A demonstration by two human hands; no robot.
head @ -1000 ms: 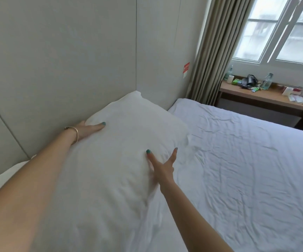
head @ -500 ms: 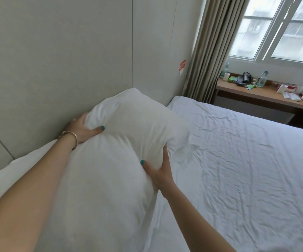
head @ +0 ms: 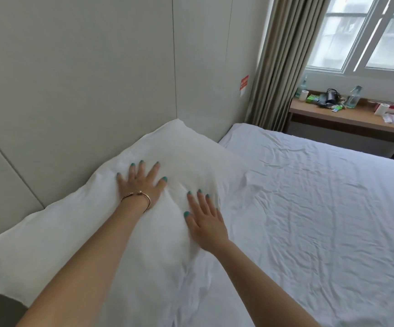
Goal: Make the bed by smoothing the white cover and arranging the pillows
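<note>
Both hands have let go of the pillow's sides since half a second ago and now lie flat on top of it. The right hand (head: 205,223) presses the pillow (head: 167,166) with fingers straight and spread, holding nothing. Just left of it and farther out, the left hand (head: 141,182) does the same. To the right of both hands the wrinkled white cover (head: 309,208) spreads over the bed, and beyond it stands a cluttered table (head: 347,118).

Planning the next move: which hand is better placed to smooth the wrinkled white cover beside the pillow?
Right. The right hand lies flat at the pillow edge nearest the creased white cover; the left hand presses on the wall side.
</note>
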